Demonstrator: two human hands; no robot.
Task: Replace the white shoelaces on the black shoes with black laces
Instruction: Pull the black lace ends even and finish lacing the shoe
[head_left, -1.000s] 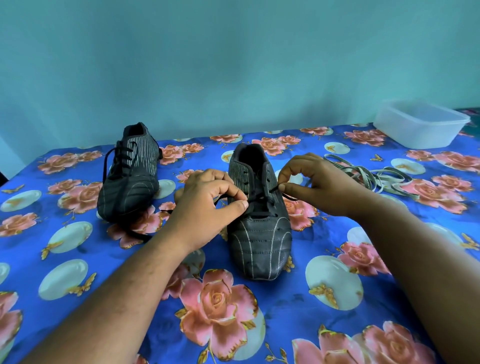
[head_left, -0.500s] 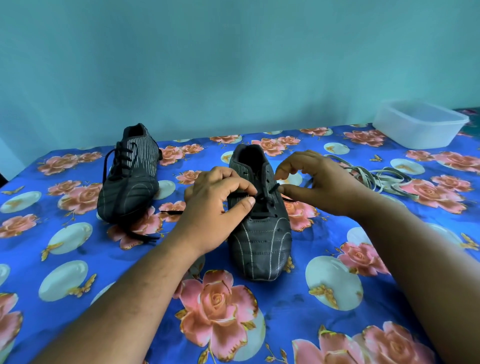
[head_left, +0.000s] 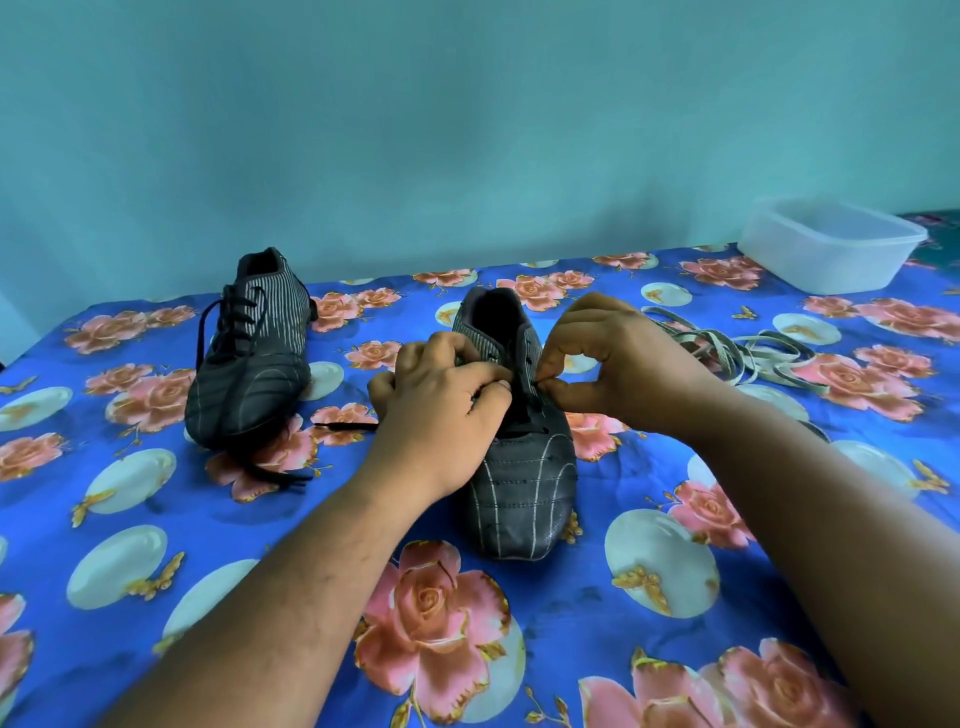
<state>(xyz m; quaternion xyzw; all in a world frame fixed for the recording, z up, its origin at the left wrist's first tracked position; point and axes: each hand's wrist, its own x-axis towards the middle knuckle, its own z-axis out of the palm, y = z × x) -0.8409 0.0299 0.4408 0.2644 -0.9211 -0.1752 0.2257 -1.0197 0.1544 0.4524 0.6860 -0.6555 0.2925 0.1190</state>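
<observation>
On the blue flowered cloth that covers the bench, a black shoe stands with its toe toward the person and its opening toward the teal wall. Both hands work at its lacing. The left hand lies over the shoe's left side, its fingers curled in and pinching at the tongue and eyelets, where the black lace crosses the lowest holes; what exactly is between the fingertips cannot be told. A loose end of that lace trails out left onto the cloth, behind the left hand. The right hand is at the shoe's right eyelet row, thumb and forefinger pinching together on the edge there, the other fingers arched above them.

Well apart to the left stands the second shoe, already threaded with a black lace whose ends lie on the cloth by its toe. Just behind the right hand a heap of white laces rests on the cloth. Near the far right corner sits a clear plastic tub.
</observation>
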